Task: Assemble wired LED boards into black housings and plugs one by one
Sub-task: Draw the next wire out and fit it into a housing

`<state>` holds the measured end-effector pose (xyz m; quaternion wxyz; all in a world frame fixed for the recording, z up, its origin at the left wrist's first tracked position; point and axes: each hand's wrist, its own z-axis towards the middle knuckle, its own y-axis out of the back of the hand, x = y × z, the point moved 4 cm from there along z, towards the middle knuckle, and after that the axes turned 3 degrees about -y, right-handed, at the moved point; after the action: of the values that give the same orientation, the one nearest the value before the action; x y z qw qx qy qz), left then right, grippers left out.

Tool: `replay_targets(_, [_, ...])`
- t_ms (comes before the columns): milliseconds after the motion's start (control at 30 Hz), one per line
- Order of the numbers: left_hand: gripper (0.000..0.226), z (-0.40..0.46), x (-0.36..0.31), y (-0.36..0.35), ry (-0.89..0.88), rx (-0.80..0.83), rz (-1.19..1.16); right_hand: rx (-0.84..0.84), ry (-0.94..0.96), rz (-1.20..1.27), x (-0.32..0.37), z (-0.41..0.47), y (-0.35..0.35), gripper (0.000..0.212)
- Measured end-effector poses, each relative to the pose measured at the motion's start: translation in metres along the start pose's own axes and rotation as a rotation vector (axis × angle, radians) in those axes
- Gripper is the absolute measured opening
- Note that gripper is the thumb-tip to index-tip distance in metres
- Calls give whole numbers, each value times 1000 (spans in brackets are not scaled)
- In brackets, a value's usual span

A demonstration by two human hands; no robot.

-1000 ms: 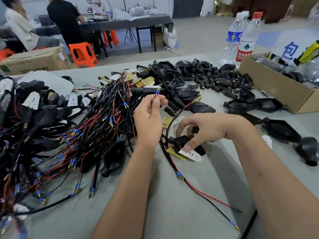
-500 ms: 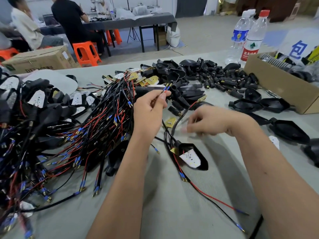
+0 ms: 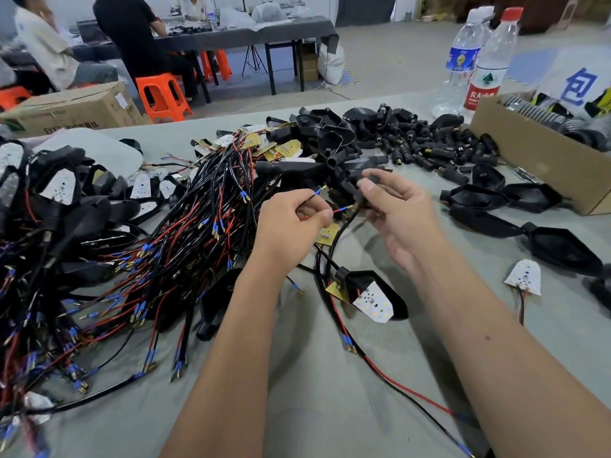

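Both forearms reach forward over the grey counter (image 3: 330, 391). The left hand (image 3: 291, 223) pinches two thin wires (image 3: 309, 198), their blue-sleeved ends pointing up and to the right. The right hand (image 3: 393, 209) pinches a small black plug (image 3: 372, 178) just beside those ends. Below the hands lies a black housing (image 3: 390, 292) holding a white LED board (image 3: 373, 302), its long axis running diagonally. One bottle (image 3: 486, 71) has a red label with Chinese writing.
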<state>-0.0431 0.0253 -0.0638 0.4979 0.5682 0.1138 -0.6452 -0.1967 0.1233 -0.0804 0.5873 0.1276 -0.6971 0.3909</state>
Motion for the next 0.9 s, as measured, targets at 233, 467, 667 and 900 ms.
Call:
replay_targets(233, [10,-1,-2,0,7,-22,15,-39,-34,151,-2,0,1,4])
replay_targets(467, [16,0,-3,1,6,-81,-10,-36,3,161,-3,1,1,14])
replay_targets(667, [16,0,-3,4,0,-123,-30,82,47,-85,1,2,1,24])
replay_targets(900, [15,-1,-4,4,0,-101,-5,127,51,-198,2,5,6,9])
